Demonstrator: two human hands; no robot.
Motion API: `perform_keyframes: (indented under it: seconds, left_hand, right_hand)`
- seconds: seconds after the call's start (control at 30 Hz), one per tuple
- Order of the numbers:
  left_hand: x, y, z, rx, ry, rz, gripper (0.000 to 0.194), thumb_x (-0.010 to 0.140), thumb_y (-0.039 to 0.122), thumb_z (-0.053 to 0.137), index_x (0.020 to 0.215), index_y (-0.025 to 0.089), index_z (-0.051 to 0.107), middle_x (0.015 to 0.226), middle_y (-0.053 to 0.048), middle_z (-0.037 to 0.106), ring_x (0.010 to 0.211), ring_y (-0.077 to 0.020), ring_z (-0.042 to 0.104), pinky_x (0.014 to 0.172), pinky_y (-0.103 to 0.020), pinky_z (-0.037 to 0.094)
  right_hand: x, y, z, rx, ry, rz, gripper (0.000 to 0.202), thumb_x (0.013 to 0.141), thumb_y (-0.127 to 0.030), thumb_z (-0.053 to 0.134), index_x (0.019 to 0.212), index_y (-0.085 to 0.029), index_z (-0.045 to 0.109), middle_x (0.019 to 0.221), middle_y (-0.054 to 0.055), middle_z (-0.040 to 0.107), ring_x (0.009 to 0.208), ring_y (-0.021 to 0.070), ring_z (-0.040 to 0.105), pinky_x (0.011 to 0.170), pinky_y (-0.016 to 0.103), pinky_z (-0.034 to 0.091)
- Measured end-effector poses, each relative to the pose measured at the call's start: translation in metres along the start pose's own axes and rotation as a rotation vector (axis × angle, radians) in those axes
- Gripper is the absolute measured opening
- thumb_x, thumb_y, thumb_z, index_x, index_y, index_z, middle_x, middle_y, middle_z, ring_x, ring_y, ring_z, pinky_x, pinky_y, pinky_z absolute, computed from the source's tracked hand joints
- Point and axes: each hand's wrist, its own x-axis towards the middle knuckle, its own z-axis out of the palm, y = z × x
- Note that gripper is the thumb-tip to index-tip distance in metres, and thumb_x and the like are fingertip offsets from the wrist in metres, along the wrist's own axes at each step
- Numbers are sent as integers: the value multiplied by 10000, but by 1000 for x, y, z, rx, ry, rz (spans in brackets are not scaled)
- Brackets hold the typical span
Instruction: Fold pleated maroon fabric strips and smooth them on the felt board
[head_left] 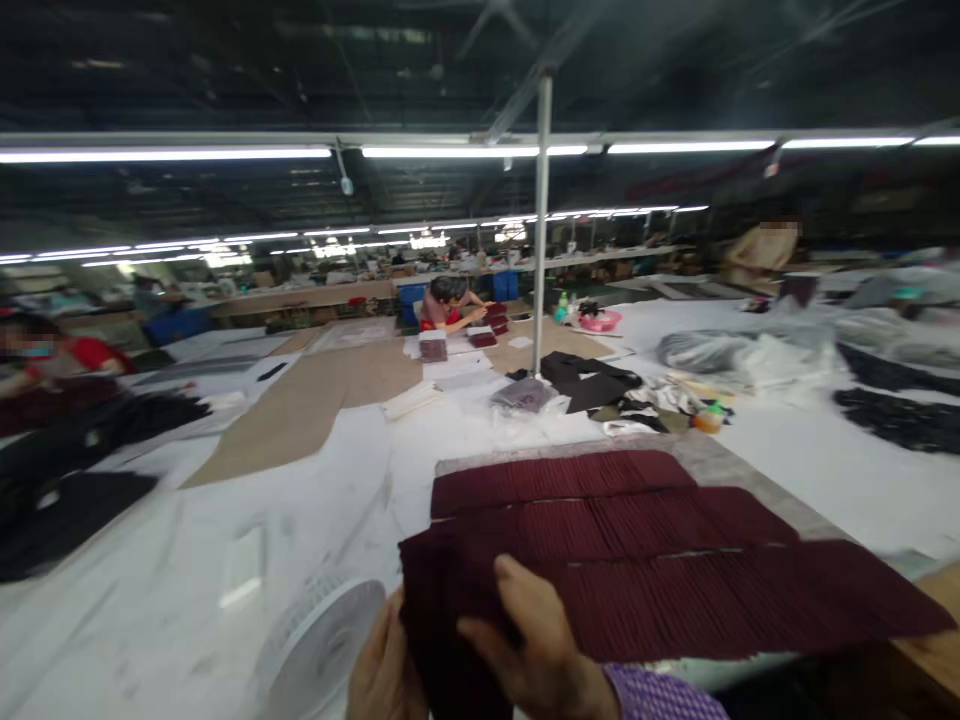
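Dark maroon fabric pieces (457,590) stand upright in front of me as a small bundle. My left hand (386,665) grips the bundle's left edge, fingers behind it. From the right, my right hand (544,640) closes on the face of the same fabric, thumb and fingers bent; a purple checked sleeve covers its wrist. Just beyond and to the right lie overlapping rows of maroon fabric pieces (675,590), fanned out on a grey sheet (757,470). The lower part of the held bundle runs out of view.
A round pale object (330,650) sits left of my hands on the white-covered table (187,600). A metal pole (543,220) rises beyond the rows, near black cloth scraps (585,380). Black fabric (67,510) lies far left. Several people work at tables; one (450,305) handles maroon pieces.
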Motion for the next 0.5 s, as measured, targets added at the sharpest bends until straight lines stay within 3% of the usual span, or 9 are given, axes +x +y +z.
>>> perform_keyframes:
  seconds: [0.1, 0.23, 0.33, 0.4, 0.5]
  left_hand:
    - [3, -1, -3, -147, 49, -98, 560, 786, 656, 474, 1075, 212, 656, 1056, -102, 702, 1085, -285, 600, 927, -439, 488]
    - [-3, 10, 10, -448, -99, -165, 559, 759, 576, 589, 1203, 238, 587, 1206, -98, 650, 1166, -291, 555, 986, -427, 449]
    - [-12, 18, 21, -372, -60, -204, 515, 706, 493, 690, 1128, 203, 640, 1141, -103, 685, 1152, -310, 565, 1002, -447, 432]
    - [-17, 20, 27, -179, 79, -111, 360, 684, 398, 733, 982, 196, 713, 1057, -89, 720, 1133, -312, 579, 1031, -435, 405]
    - [-22, 22, 32, 65, 162, 250, 218, 678, 334, 737, 864, 222, 758, 1070, -84, 719, 1143, -297, 573, 1076, -376, 353]
  right_hand:
    - [7, -1, -3, 118, -4, 291, 212, 817, -354, 645, 957, -195, 636, 878, 47, 686, 810, 197, 633, 732, 308, 536]
    - [19, 1, -5, 280, -74, 455, 277, 802, -366, 672, 1002, -184, 613, 897, 25, 684, 844, 187, 634, 749, 292, 532]
    - [22, 3, -4, 345, -110, 480, 272, 803, -360, 676, 1001, -188, 604, 900, 19, 672, 838, 176, 629, 766, 295, 525]
    - [22, 4, -3, 380, -129, 482, 275, 777, -350, 704, 976, -194, 596, 892, 12, 657, 837, 169, 623, 765, 288, 522]
    - [17, 4, -4, 351, -200, 485, 240, 771, -337, 703, 926, -203, 577, 801, -5, 620, 730, 152, 607, 645, 259, 518]
